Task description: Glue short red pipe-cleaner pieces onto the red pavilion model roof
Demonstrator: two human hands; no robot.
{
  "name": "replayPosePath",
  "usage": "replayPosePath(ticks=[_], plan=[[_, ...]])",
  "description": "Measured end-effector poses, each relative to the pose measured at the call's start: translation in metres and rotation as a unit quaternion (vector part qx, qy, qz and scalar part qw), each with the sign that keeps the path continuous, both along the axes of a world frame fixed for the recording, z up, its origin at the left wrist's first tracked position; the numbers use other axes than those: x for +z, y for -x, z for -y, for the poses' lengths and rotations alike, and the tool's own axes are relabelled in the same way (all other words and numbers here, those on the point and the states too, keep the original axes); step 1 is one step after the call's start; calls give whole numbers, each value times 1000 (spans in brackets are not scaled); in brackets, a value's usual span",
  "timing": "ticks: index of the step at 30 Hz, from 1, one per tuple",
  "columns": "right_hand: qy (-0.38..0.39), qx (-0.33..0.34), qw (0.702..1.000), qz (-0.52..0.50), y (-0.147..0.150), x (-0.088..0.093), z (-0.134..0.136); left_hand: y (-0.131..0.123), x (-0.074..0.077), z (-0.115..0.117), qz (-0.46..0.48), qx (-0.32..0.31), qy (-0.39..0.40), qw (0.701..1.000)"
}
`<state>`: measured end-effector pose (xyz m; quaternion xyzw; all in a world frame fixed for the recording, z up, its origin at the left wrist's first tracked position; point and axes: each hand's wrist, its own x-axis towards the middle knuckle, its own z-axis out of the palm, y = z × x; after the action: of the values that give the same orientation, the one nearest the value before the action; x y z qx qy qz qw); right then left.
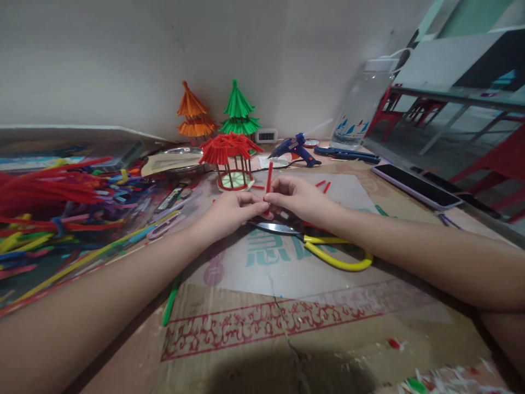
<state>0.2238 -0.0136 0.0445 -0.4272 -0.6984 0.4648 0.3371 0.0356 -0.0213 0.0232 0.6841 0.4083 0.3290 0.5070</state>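
Between the fingertips of both hands stands a short red pipe cleaner [269,178], roughly upright. My left hand [241,208] pinches its lower end, and my right hand [293,196] closes on it from the other side. Below them lie scissors with yellow handles [338,262], their blades partly hidden under my hands. Just behind my hands is a small pavilion [232,150] with a red fuzzy roof, thin brown posts and a pale round base. A few short red pieces [327,187] lie on the white sheet [283,268] beyond my right hand.
At the back stand an orange tiered tower [192,109], a green one [238,112], a blue glue gun [296,148] and a water bottle [355,109]. A phone [416,185] lies at right. Many coloured pipe cleaners [49,202] fill the left side. Scraps [418,384] lie front right.
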Motion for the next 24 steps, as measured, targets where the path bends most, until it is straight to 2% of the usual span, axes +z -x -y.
replayPosePath(ticks=[6,12,14,16,17,20,22,24], plan=[[-3,10,1000,-2,0,0,1,0,-1,0,3,-1,6,1000],[-5,18,1000,-24,-3,0,-2,-2,5,4,-22,21,-4,1000],[-17,41,999,-9,-10,6,-4,-2,7,5,-26,30,-6,999],[-61,88,993,52,-18,17,-2,-2,8,6,-33,38,-5,999],[-97,109,985,93,-21,25,1,-2,9,6,-35,41,-5,999],[-214,117,945,217,-31,48,17,-2,10,8,-32,43,-1,999],[-244,118,908,319,-36,59,30,-3,10,8,-26,40,0,999],[-237,126,873,408,-43,63,40,-3,9,8,-22,36,2,999]])
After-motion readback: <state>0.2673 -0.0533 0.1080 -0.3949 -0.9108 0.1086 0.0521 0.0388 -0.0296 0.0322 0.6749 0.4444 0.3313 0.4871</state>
